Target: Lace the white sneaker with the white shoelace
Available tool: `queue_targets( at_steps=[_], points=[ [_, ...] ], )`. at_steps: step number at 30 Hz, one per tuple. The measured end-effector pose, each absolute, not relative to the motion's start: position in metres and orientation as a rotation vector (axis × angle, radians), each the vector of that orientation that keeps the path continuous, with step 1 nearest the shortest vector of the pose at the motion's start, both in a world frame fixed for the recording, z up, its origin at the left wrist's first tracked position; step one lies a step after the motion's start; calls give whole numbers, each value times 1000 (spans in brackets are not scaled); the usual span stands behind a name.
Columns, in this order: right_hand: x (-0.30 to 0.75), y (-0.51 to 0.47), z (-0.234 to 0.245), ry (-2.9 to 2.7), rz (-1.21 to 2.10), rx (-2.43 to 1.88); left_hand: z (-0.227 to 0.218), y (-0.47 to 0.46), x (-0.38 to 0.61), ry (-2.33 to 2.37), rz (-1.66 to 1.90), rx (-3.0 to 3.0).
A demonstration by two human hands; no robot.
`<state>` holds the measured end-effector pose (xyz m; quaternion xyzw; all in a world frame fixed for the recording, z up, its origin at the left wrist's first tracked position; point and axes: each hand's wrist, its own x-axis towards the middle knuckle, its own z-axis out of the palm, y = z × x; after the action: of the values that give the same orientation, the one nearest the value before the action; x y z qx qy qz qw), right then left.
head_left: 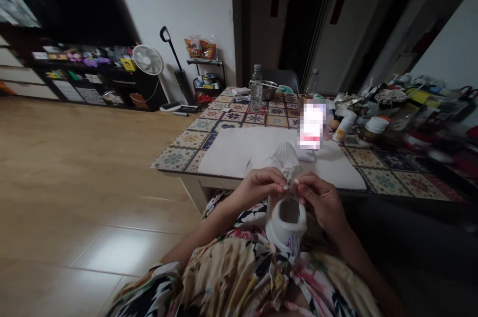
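Note:
A white lace-up shoe [278, 225] rests between my lap and the table edge, its toe over the white sheet [239, 150] and its heel toward me. The heel carries a purple mark. My left hand [263, 183] pinches a white shoelace [287, 172] above the tongue. From the other side my right hand [317, 195] also pinches the lace, close to the left fingertips. The fingers partly cover the lace ends. Beyond the toe a lit phone [312, 125] stands upright on a small white stand; its screen is blurred out.
The patterned tablecloth [177, 157] spreads around the sheet. Plastic bottles [256, 88] and a metal bowl [269, 90] stand farther back. On the right are a white spray can [344, 126], a white-lidded jar [373, 130] and a cluttered pile. A fan [148, 60] stands across the room.

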<state>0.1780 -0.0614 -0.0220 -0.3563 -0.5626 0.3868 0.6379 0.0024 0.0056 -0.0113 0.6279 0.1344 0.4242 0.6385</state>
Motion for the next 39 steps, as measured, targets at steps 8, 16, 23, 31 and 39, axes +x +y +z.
queue_targets(
  at_steps=[8, 16, 23, 31, 39],
  points=[
    [174, -72, -15, -1548, 484, -929, -15, -2, 14, 237, 926, 1217],
    [174, -74, -12, -1603, 446, -969, -10, -7, 12, 421, 1004, 1387],
    [170, -70, -21, -1368, 484, -983, -12, -7, 14, 429, 926, 1487],
    [177, -73, -9, -1794, 121, -1048, -13, -4, 11, 455, 1052, 1443],
    [180, -70, -12, -1804, 137, -1043, -5, -4, 5, 476, 1055, 1582]
  ],
)
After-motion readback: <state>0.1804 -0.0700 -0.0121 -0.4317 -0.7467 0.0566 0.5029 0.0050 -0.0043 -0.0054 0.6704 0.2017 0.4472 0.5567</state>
